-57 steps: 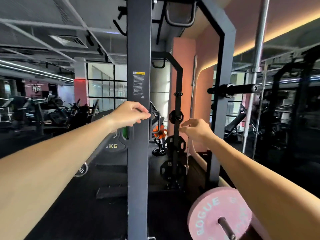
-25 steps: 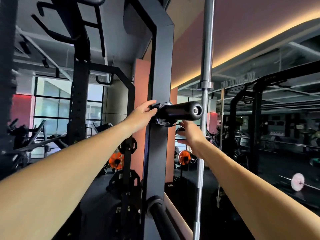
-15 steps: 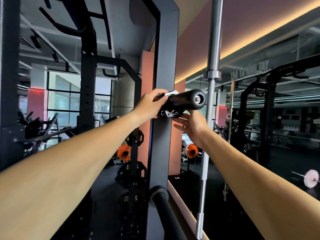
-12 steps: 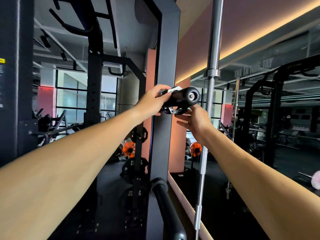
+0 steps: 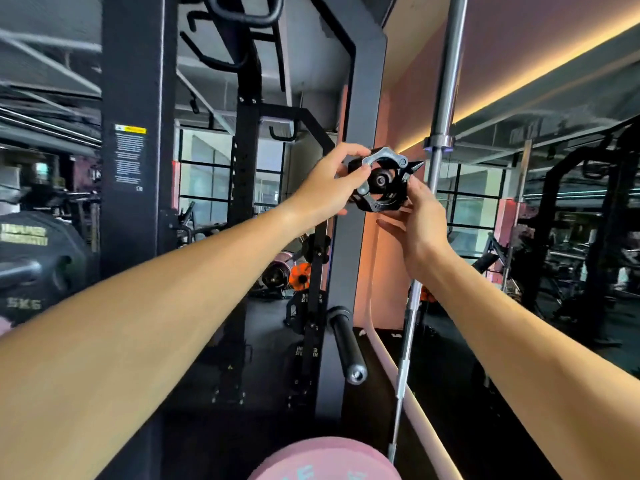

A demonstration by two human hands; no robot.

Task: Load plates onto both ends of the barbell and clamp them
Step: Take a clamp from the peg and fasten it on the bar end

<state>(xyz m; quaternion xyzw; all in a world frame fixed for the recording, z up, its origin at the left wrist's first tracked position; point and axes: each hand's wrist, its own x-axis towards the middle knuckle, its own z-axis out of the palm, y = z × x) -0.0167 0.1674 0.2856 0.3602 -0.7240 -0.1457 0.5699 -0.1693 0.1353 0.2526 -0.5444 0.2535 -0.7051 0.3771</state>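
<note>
A black barbell clamp (image 5: 388, 199) with a silver lever ring sits around the tip of a black storage peg (image 5: 380, 181) that sticks out of the rack upright (image 5: 349, 271) at head height. My left hand (image 5: 330, 183) grips the clamp's left side, thumb on the silver lever. My right hand (image 5: 420, 220) holds its lower right edge with the fingertips, palm open below. A pink bumper plate (image 5: 325, 460) shows at the bottom edge, its bar hidden.
A steel barbell (image 5: 438, 168) stands upright just right of the clamp. A second black peg (image 5: 344, 344) juts out lower on the upright. Black plates (image 5: 33, 258) hang at the left. A mirror wall fills the right side.
The clamp has slid outward along the peg to its tip. My left hand has moved with it, and my right hand has come up onto its lower edge. The view has dropped, showing the pink plate.
</note>
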